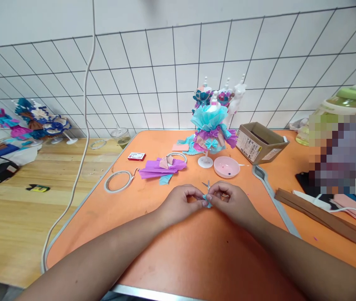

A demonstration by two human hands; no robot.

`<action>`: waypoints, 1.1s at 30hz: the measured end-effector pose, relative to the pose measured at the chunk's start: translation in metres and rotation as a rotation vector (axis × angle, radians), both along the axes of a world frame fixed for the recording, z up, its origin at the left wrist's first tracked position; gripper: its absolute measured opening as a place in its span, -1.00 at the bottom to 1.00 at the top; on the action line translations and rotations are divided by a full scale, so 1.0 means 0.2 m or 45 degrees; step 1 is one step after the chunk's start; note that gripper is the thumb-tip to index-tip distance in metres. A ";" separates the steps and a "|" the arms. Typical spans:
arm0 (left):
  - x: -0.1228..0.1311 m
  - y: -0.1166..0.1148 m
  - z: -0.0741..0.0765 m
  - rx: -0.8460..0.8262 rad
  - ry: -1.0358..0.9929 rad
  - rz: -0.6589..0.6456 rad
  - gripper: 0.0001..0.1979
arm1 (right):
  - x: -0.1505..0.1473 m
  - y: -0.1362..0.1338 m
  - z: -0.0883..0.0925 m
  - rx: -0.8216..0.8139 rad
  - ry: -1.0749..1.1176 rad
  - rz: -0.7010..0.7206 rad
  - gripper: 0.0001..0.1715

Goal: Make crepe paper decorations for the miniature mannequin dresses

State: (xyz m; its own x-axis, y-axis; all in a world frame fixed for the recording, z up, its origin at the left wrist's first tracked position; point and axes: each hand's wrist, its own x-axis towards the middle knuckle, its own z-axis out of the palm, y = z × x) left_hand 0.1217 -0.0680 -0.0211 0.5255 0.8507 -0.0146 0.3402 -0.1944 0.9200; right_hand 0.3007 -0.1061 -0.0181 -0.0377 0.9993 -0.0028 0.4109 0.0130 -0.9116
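Observation:
Between my fingertips is a small piece of light blue crepe paper (208, 204), pinched from both sides. My left hand (182, 204) is closed on its left edge, and my right hand (230, 201) grips the right edge. Small scissors (208, 184) lie just beyond, their blades pointing away and the handles partly hidden by my right hand. Farther back stands a small white dress form (205, 161) wearing a turquoise, purple and peach paper dress (211, 121) with a blue bow. A shallow pink bowl (227, 167) sits beside its base.
Purple crepe paper (159, 168), a tape roll (118, 182) and a red-and-white box (137, 156) lie left on the orange table. A cardboard box (261, 144) stands back right, near brown paper strips (322, 217). A white cable (85, 104) hangs at left. More dressed forms (39, 119) stand far left.

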 end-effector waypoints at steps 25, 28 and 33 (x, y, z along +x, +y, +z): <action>-0.02 0.03 0.02 -0.253 -0.055 0.061 -0.48 | 0.01 0.01 0.02 -0.261 0.303 0.028 -0.76; -0.03 0.04 0.02 -0.450 -0.297 -0.003 -0.48 | 0.02 0.02 -0.01 -0.235 0.375 0.004 -0.71; -0.02 0.03 0.00 -0.619 -0.430 -0.015 -0.62 | 0.01 0.02 -0.05 -0.250 0.609 -0.063 -0.63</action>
State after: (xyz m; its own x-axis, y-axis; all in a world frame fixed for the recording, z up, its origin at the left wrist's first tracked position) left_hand 0.1175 -0.0630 -0.0206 0.5781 0.7824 -0.2316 0.0132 0.2748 0.9614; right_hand 0.3033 -0.1017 -0.0274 -0.0333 0.9823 -0.1843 -0.0563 -0.1860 -0.9809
